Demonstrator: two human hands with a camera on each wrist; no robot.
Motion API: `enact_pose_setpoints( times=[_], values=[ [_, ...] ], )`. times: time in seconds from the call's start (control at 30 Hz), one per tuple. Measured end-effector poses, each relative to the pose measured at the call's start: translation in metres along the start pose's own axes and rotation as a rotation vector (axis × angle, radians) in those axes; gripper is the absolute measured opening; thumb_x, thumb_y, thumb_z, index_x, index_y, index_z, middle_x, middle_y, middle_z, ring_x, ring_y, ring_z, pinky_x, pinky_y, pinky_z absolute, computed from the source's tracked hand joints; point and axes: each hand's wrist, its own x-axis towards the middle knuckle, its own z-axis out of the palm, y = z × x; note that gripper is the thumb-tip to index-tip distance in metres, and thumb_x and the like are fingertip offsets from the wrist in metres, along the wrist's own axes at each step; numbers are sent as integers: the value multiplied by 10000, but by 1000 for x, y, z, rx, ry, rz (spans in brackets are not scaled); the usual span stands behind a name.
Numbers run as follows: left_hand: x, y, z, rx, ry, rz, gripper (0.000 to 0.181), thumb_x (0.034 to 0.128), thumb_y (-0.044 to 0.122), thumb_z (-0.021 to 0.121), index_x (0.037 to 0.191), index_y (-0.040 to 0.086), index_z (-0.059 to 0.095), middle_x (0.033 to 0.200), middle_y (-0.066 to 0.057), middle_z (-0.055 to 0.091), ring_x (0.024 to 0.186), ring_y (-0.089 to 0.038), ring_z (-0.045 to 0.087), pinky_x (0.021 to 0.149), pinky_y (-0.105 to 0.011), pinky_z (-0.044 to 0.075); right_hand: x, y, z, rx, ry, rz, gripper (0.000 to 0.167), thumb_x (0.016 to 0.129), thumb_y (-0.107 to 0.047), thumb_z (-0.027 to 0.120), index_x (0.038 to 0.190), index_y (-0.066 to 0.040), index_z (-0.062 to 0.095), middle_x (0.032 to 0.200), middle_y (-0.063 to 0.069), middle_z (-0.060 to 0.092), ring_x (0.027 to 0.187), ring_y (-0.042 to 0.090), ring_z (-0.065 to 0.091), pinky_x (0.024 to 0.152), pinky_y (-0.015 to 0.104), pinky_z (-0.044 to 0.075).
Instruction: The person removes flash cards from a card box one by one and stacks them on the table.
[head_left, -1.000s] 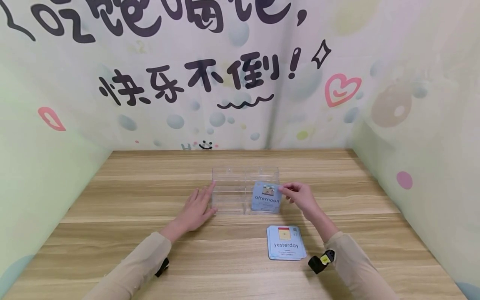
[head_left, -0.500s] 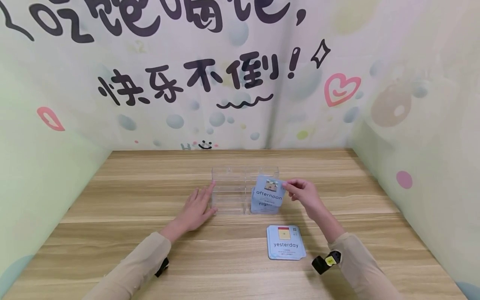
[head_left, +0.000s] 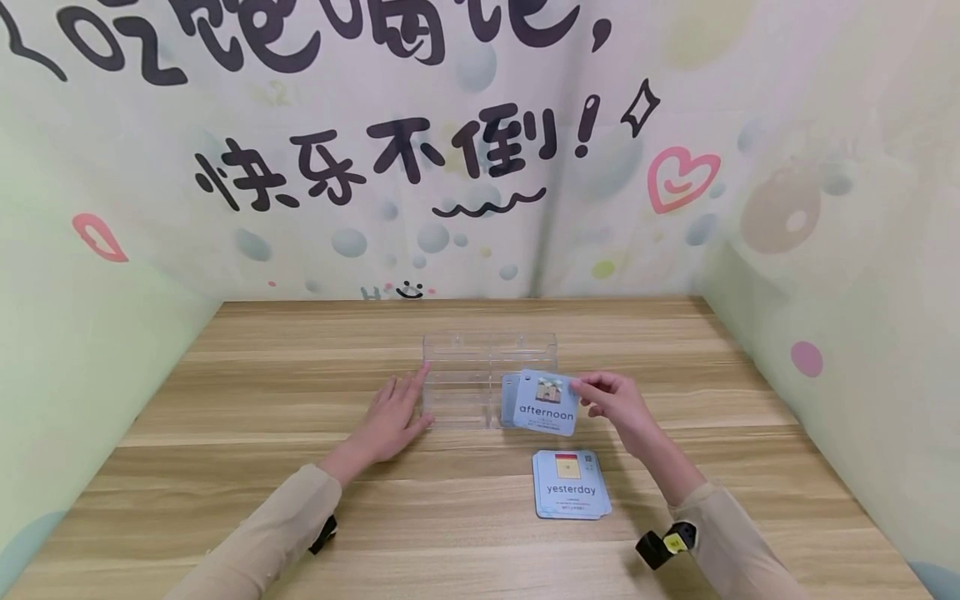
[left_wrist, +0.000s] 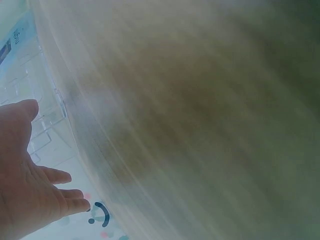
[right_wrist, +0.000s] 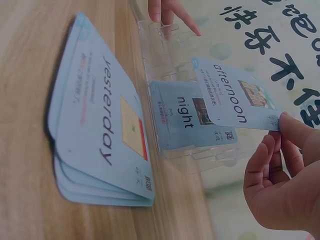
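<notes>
By its upper right corner, my right hand pinches a light blue "afternoon" card, thumb against fingers. The card is tilted in front of a clear plastic card rack. Behind it, a "night" card stands in the rack's right front compartment; in the head view the afternoon card covers most of it. My left hand lies with its fingers spread and touches the rack's left side. In the left wrist view, the thumb and fingers reach along the rack, pinching nothing.
Nearer me on the wooden table lies a loose stack of blue cards, topped by a "yesterday" card. A printed curtain hangs behind the table, with side panels left and right.
My right hand has lifted the afternoon card up off the front of the night card, then brought it lower and to the right. The left hand stays at the rack.
</notes>
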Motion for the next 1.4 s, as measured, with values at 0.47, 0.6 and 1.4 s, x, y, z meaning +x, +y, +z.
enact_pose_setpoints(
  times=[0.47, 0.6, 1.4],
  values=[
    [0, 0, 0, 3, -7, -5, 762, 926, 334, 503, 1464, 123, 6, 1416, -295, 248, 1290, -504, 174, 1023, -619, 159, -14, 5, -5, -9, -13, 43, 190, 835, -212, 663, 889, -32, 640, 771, -26, 583, 756, 161, 534, 646, 255, 478],
    [0, 0, 0, 3, -9, -4, 766, 925, 331, 506, 1464, 123, 3, 1415, -298, 249, 1290, -505, 171, 1024, -619, 156, -16, 7, -7, -13, -23, 53, 194, 839, -210, 657, 895, -25, 640, 773, -24, 586, 742, 150, 531, 642, 254, 477],
    [0, 1, 0, 27, -3, -17, 761, 923, 345, 506, 1464, 144, 11, 1407, -302, 260, 1266, -533, 194, 989, -667, 153, -38, 24, -24, -15, -59, 145, 211, 852, -205, 636, 922, -5, 636, 757, -23, 592, 717, 114, 524, 666, 259, 460]
  ],
)
